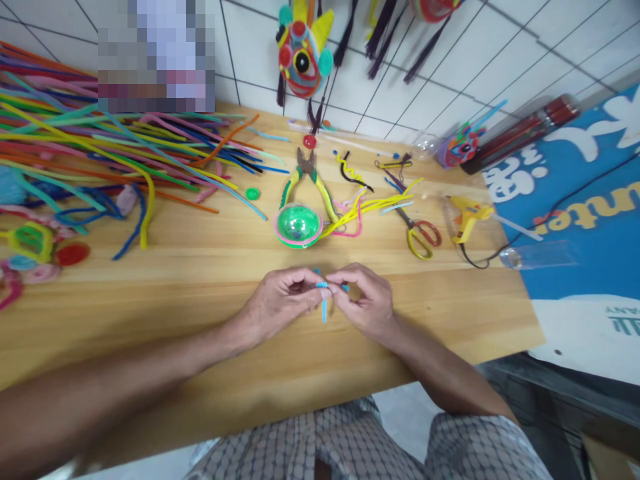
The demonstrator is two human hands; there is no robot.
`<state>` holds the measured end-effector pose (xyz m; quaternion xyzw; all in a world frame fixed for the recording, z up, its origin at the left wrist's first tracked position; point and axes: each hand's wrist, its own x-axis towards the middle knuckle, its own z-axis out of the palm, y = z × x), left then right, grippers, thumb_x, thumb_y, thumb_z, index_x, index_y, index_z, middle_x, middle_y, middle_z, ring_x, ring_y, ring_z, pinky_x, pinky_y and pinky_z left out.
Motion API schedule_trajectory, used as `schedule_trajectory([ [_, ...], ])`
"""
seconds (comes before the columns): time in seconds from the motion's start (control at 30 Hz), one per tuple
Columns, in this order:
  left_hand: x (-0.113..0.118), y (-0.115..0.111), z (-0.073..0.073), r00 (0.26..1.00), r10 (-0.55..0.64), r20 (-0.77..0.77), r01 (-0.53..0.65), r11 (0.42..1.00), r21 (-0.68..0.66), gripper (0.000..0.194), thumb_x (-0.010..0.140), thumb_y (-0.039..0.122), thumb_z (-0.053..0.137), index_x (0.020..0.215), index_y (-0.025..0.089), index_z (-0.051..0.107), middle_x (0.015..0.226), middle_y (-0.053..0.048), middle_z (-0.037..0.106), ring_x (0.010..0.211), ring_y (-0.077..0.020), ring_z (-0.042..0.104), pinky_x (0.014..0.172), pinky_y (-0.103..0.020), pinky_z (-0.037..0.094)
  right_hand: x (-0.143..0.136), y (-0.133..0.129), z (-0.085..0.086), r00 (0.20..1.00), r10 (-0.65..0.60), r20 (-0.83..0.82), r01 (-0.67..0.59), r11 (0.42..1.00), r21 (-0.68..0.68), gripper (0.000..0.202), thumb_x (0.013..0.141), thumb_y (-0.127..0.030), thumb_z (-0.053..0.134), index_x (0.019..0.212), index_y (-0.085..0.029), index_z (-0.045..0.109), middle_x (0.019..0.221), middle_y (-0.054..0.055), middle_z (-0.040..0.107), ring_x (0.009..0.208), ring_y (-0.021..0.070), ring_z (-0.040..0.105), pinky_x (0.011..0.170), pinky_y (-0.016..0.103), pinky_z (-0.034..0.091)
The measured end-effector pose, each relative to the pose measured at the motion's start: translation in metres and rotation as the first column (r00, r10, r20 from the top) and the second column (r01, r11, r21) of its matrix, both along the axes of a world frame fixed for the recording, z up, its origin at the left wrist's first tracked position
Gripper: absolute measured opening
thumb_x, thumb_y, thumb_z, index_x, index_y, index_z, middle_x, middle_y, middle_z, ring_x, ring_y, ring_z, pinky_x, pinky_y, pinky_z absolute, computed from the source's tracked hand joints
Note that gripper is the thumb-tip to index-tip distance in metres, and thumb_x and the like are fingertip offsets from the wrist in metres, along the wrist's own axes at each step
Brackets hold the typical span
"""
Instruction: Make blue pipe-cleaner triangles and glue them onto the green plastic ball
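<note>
Between my fingertips is a light blue pipe cleaner (325, 312), with a straight end pointing down toward me and a bent part mostly hidden by the fingers. My left hand (287, 300) pinches it from the left, thumb against index finger. From the right, my right hand (367, 303) pinches it close to the left fingertips. Just beyond the hands sits a green, shiny dome (299, 225) with a pink rim. Behind it lie pliers (306, 163) with green and yellow handles, their jaws pointing away. Yellow pipe cleaners (363, 210) lie at the dome's right.
A big pile of coloured pipe cleaners (125, 147) covers the left back. Scissors (420, 239) and a yellow glue gun (467, 217) lie right, its cord trailing to the blue sheet (590, 227). A decorated mask ornament (301, 60) hangs at the tiled wall; a dark red bottle (520, 133) lies back right.
</note>
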<state>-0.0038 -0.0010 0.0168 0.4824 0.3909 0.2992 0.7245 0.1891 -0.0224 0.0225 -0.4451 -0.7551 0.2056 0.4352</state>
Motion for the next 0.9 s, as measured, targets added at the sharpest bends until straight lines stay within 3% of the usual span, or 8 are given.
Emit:
schedule_trajectory([
  [0.1, 0.000, 0.001, -0.003, 1.000, -0.002, -0.008, 0.002, 1.000, -0.008, 0.027, 0.077, 0.040, 0.082, 0.085, 0.014, 0.075, 0.066, 0.000, 0.065, 0.057, -0.0099, 0.053, 0.056, -0.022, 0.046, 0.003, -0.001, -0.003, 0.999, 0.018, -0.030, -0.020, 0.996, -0.085, 0.020, 0.091, -0.015, 0.066, 0.107, -0.026, 0.069, 0.087, 0.002, 0.075, 0.078, 0.0153, 0.070, 0.072, 0.029, 0.056],
  [0.23, 0.000, 0.003, -0.004, 0.998, 0.063, 0.010, -0.063, 0.998, -0.018, 0.027, 0.075, 0.039, 0.083, 0.081, 0.014, 0.073, 0.066, 0.001, 0.065, 0.058, -0.0098, 0.054, 0.056, -0.022, 0.047, 0.005, -0.005, -0.007, 0.985, -0.019, -0.172, -0.038, 0.946, -0.321, 0.033, 0.094, -0.025, 0.066, 0.126, -0.026, 0.061, 0.101, 0.004, 0.072, 0.090, 0.0162, 0.069, 0.083, 0.032, 0.057],
  [0.4, 0.001, 0.008, 0.002, 0.986, 0.164, 0.018, -0.163, 0.985, -0.056, 0.030, 0.070, 0.039, 0.087, 0.077, 0.015, 0.071, 0.061, 0.002, 0.063, 0.056, -0.0092, 0.052, 0.055, -0.021, 0.045, -0.002, -0.009, -0.008, 0.957, -0.033, -0.288, -0.135, 0.829, -0.542, 0.041, 0.090, -0.029, 0.070, 0.129, -0.024, 0.056, 0.093, 0.002, 0.071, 0.078, 0.0142, 0.066, 0.069, 0.027, 0.055],
  [0.67, 0.002, 0.013, 0.003, 0.991, 0.113, 0.075, -0.102, 0.985, -0.137, 0.034, 0.073, 0.046, 0.084, 0.076, 0.015, 0.072, 0.061, 0.001, 0.064, 0.057, -0.0109, 0.056, 0.056, -0.023, 0.047, -0.005, -0.006, -0.011, 0.931, -0.040, -0.364, -0.191, 0.794, -0.577, 0.036, 0.088, -0.023, 0.069, 0.122, -0.024, 0.058, 0.090, 0.000, 0.071, 0.078, 0.0127, 0.066, 0.071, 0.027, 0.054],
  [0.9, 0.002, 0.010, 0.002, 0.985, 0.159, 0.061, -0.149, 0.979, -0.136, 0.031, 0.071, 0.043, 0.086, 0.072, 0.015, 0.073, 0.061, 0.000, 0.066, 0.057, -0.0111, 0.057, 0.057, -0.024, 0.049, -0.005, -0.006, -0.011, 0.916, -0.052, -0.397, -0.227, 0.750, -0.621, 0.038, 0.087, -0.025, 0.072, 0.122, -0.024, 0.058, 0.090, 0.000, 0.070, 0.075, 0.0119, 0.063, 0.068, 0.025, 0.052],
])
